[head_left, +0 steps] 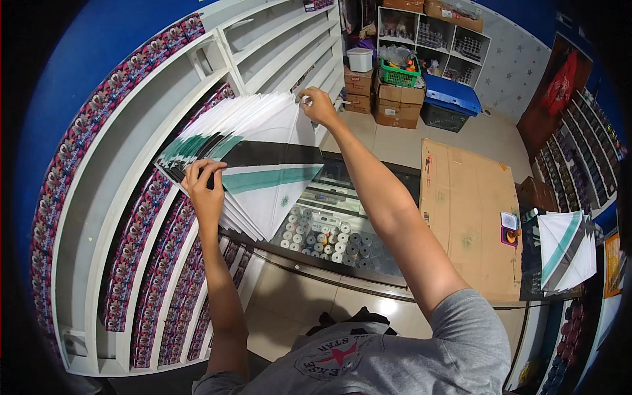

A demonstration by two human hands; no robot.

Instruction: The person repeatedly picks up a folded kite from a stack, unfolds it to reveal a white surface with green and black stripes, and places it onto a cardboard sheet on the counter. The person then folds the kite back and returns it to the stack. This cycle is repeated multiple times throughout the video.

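A thick fanned stack of white diamond-shaped paper kites (263, 131) with black and green stripes rests over the glass counter's left end, against the shelving. A small green stamped mark shows on the top kite. My right hand (318, 107) pinches the top kite's far corner, thumb and finger closed on it. At the stack's near left side, my left hand (204, 181) has its fingers bent, thumb and forefinger closed at the top kite's edge. How many sheets each hand grips is hidden.
The glass display counter (368, 263) holds several thread spools. To the right lie a cardboard sheet (467, 224), a stamp pad (509, 227) with a stamp, and another kite stack (566, 253). White shelves (99, 197) with patterned boxes line the left. Cartons (398, 105) and a blue-lidded bin (451, 95) stand behind.
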